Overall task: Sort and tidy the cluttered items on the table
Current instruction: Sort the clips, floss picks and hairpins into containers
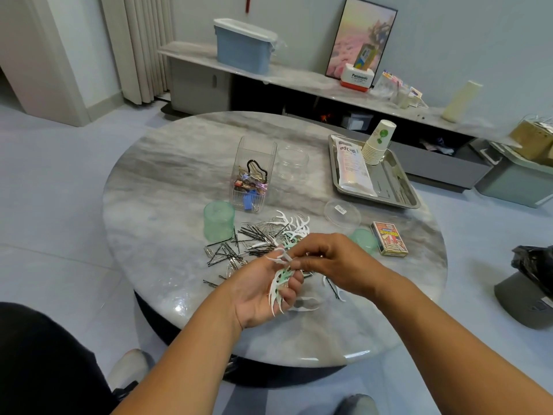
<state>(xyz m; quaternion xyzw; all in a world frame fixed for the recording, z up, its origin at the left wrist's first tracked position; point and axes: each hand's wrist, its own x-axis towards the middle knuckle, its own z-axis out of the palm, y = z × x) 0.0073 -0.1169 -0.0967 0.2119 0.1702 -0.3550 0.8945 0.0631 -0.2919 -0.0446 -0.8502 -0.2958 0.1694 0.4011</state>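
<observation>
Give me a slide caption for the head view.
Left hand holds gathered white and green plastic floss picks; right hand adds another.

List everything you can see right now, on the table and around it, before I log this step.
floss picks: many, white and mint, loose pile mid-table; a bunch in the left hand
bobby pins: many, black, scattered left of the picks
paper clips: several, silver, among the pins
square clear container: one, holds hair clips and a black hair tie
round clear jar: one, right of it
green cup: one, translucent, left of the pile
green lid: one, beside the card box
clear lid: one, near the tray
card box: one, red and yellow, right
metal tray: one, back right, holds a white pouch and stacked paper cups
left hand: grips picks
right hand: pinching at the bunch
</observation>
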